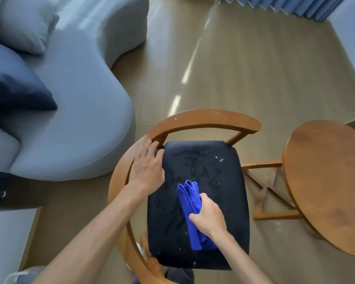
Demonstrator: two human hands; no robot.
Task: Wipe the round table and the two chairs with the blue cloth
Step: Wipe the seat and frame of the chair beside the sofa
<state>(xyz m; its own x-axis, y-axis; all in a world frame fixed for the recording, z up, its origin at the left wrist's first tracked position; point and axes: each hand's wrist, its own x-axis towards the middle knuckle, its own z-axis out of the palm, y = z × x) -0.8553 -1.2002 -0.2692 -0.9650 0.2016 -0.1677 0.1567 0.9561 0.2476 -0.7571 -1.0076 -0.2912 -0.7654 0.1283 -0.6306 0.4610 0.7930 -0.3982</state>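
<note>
The blue cloth [190, 210] lies folded in a long bunch on the dark seat [201, 201] of a wooden chair [205, 119]. The right hand [208, 217] has its fingers curled round the middle of the cloth and grips it, pressing it down on the seat. One end of the cloth sticks out past the fingers toward the back of the chair, and the other end sticks out under the wrist toward the front edge of the seat. The left hand [147, 169] is to the left of the cloth and does not touch it. Its fingers are straight and lie flat on the curved wooden arm of the chair, right at the left edge of the seat, so it holds nothing. The seat has small white specks [220, 159] and pale smear marks on it, mostly on the far part, beyond the cloth. A few white specks sit on the curved back rail too. The round table [328, 181] stands just to the right of the chair, and its brown tabletop is near the right hand but not touching it. A pale grey sofa [76, 111] with a dark blue cushion [19, 93] stands on the left, on the wooden floor [254, 68]. Blue curtains [285, 6] hang at the top.
</note>
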